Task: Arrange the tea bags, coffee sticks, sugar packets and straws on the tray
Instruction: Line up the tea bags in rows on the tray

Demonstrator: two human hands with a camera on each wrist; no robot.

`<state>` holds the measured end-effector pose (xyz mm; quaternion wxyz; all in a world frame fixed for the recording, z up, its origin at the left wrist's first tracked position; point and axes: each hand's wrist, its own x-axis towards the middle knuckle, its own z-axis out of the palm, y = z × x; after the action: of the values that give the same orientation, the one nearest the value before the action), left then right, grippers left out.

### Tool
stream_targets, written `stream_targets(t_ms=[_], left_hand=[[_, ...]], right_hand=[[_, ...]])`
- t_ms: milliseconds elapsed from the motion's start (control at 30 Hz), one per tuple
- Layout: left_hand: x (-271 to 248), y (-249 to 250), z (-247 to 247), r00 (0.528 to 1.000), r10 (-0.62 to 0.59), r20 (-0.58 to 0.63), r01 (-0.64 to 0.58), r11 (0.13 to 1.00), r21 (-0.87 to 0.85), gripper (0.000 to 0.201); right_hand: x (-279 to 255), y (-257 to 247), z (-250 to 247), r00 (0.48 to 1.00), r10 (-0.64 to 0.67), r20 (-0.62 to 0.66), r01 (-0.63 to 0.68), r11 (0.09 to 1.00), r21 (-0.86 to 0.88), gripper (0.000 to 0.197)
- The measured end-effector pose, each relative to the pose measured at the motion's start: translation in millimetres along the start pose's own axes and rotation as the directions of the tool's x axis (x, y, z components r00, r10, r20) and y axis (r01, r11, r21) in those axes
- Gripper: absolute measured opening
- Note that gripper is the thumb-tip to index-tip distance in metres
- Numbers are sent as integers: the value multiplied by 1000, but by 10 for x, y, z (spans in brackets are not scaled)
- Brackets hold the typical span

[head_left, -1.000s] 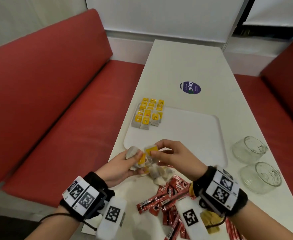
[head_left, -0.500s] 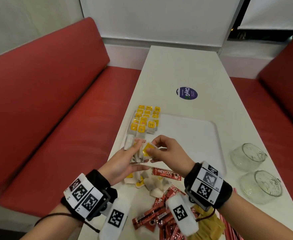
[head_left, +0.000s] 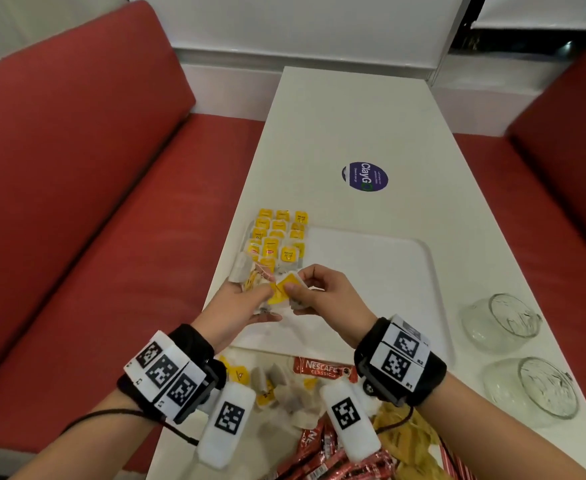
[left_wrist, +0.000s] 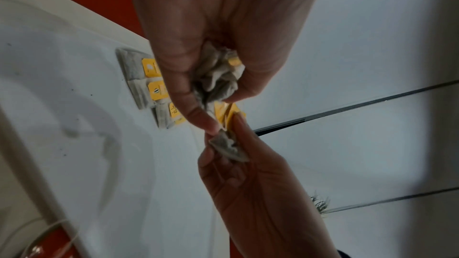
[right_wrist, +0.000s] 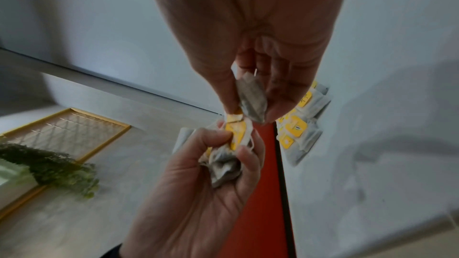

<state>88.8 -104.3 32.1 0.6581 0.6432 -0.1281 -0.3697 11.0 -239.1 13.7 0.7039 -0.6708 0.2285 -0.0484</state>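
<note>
My left hand (head_left: pixel 250 299) grips a bunch of tea bags (left_wrist: pixel 218 79) with yellow tags over the near left corner of the white tray (head_left: pixel 371 271). My right hand (head_left: pixel 305 289) pinches one tea bag (right_wrist: pixel 252 99) between thumb and fingers, right beside that bunch (right_wrist: pixel 223 162). Rows of tea bags (head_left: pixel 277 237) lie at the tray's far left corner. Loose tea bags (head_left: pixel 284 386), red coffee sticks (head_left: pixel 322 368) and yellow sugar packets (head_left: pixel 405 441) lie on the table in front of the tray. Red-striped straws (head_left: pixel 454 462) peek in at the bottom right.
Two empty glass cups (head_left: pixel 502 320) (head_left: pixel 534 386) stand right of the tray. A round purple sticker (head_left: pixel 364 176) sits farther along the white table (head_left: pixel 353 116). Red benches (head_left: pixel 76 168) flank the table on both sides.
Both hands have moved forward with the tea bags, from above the loose pile to over the tray's near left corner, close to the laid rows.
</note>
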Motion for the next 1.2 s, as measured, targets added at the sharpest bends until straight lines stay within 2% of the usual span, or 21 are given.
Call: stream_targets(t_ms=[167,333,433,500,600,700,733,833,967,1200], left_hand=[[253,-92,-69,994,-60,-95,78,977,199,12],[456,-217,-172,984,-112,-141,161,898,410,20],[507,-244,-236,981,-173,-87,194,866,461,16],[514,-228,-256,978,-209,-22,198,881,429,18],[519,-180,-263,974,-222,39,191,904,382,35],[540,-149,-236,958,-278,70,239,908,345,78],[551,-150,-222,956,-287,61,255,916,310,83],[557,-131,-168,962,-274,-15,270,935,230,64],[567,-156,-173,967,-253,-45,254,921,294,38],[654,-204,-231,976,-211,61,165,890,425,20]], right_hand=[[246,130,-65,998,21,-59,-30,987,-159,14],[414,228,-114,992,79,-102,-96,980,-173,9],[496,241,-121,988,82,-129,-105,977,-187,7],[526,228,-125,989,65,-134,-96,967,-237,9],[561,222,-125,990,34,-136,-66,968,-242,13],[579,244,-120,988,43,-146,-70,980,-186,6],[578,246,-119,988,48,-145,-72,984,-165,6],[556,222,-126,990,61,-130,-73,993,-88,6],[544,212,-160,989,69,-134,-72,997,-12,8],[613,213,-176,982,170,-78,-158,978,136,9]])
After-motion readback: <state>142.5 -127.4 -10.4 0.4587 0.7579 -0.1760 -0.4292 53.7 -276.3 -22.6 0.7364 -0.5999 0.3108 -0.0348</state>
